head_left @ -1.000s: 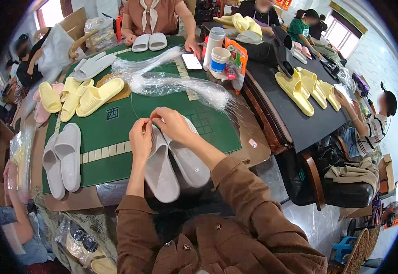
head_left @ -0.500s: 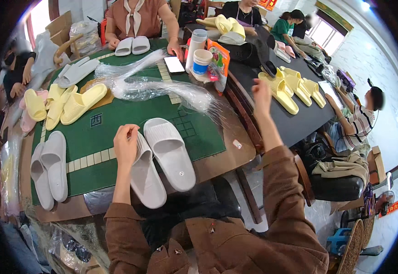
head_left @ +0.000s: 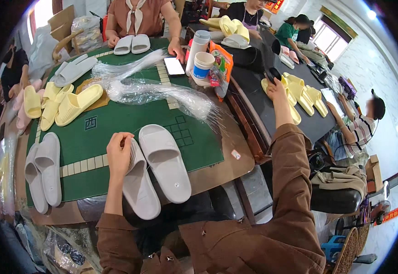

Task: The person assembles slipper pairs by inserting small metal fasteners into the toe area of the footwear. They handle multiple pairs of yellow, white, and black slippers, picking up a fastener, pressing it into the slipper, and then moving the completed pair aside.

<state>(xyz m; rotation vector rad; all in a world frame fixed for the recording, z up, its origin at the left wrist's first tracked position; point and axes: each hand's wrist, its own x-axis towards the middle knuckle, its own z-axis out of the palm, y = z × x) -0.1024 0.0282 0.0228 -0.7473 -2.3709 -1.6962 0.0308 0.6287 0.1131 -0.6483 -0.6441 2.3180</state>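
Observation:
A pair of light grey slippers lies at the near edge of the green table mat, one slipper (head_left: 142, 189) beside my left hand and the other slipper (head_left: 164, 166) just right of it. My left hand (head_left: 119, 150) is closed in a pinch at the strap's left side; what its fingertips hold, if anything, is too small to make out. Stretched far to the right, my right hand (head_left: 277, 90) has its fingers closed on a small black rounded object (head_left: 274, 73) at the dark table. Yellow slippers (head_left: 299, 91) lie close to that hand.
A bundle of clear plastic strands (head_left: 162, 89) crosses the mat (head_left: 199, 155). Further grey slippers (head_left: 48, 164) and yellow slippers (head_left: 78, 105) lie left. A white cup (head_left: 203, 64), a bottle (head_left: 200, 43) and a phone (head_left: 174, 66) stand or lie near a co-worker's hand (head_left: 176, 49).
My right hand has reached further away and right, from above the table gap to the black object, and closed on it. My left hand stays by the grey slipper's strap.

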